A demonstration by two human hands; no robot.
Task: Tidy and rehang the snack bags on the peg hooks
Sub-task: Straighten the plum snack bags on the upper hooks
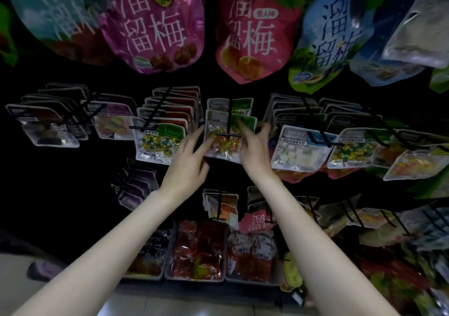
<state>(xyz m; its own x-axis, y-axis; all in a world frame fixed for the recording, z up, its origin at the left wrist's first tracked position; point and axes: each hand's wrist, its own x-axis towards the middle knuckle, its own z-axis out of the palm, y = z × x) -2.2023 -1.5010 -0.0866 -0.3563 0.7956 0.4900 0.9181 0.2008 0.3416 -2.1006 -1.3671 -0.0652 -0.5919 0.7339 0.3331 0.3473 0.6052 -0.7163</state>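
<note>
**Both hands on the front bag of the middle peg**

Head view: I have my left hand (188,160) and right hand (252,145) either side of one small snack bag (222,134), the front one on the centre peg hook (229,119). The left fingers (198,140) pinch its lower left edge; the right fingers (244,127) curl over its upper right corner, where the green label sits. So both hands grip the same bag, neither nearer than the other.

What matters is the peg: it runs out toward me, crossing the bag's top, with its crossbar tip lying just in front of the clear window. The bag hangs tilted, its face square to the peg's axis. I judge any slide must follow that axis, back toward the rear bag (229,103) behind it. Large plum bags (155,24) hang overhead.
</note>
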